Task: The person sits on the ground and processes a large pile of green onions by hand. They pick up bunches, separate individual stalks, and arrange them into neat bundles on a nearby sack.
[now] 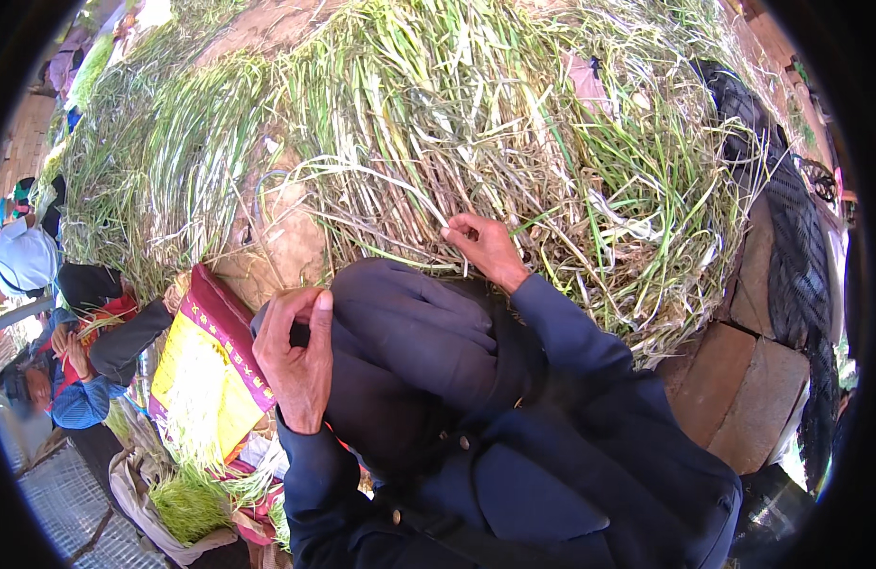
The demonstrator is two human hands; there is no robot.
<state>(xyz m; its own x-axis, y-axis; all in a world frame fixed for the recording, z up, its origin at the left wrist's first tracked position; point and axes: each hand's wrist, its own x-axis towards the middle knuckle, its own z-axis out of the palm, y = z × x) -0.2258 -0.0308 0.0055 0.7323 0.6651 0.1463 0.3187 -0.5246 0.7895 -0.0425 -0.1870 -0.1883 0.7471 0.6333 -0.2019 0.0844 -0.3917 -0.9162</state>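
Note:
My right hand (484, 245), beyond my right knee, pinches the pale end of a long thin plant stalk (402, 186) between thumb and fingertips. The stalk arches away to the left above a wide layer of cut green and white stalks (409, 128) spread on the ground. My left hand (295, 352) is raised beside my left knee. Its thumb and forefinger meet at the tips, and nothing shows between them. Below that hand lies a yellow and maroon printed sack (203, 355) with pale green strands (189, 434) on it.
A person in a blue sleeve (89, 402) sits at the left, with another in a light shirt (26, 256) farther back. An open cloth sack of green strands (189, 508) stands at lower left. Bricks (715, 377) and black netting (800, 242) border the right side.

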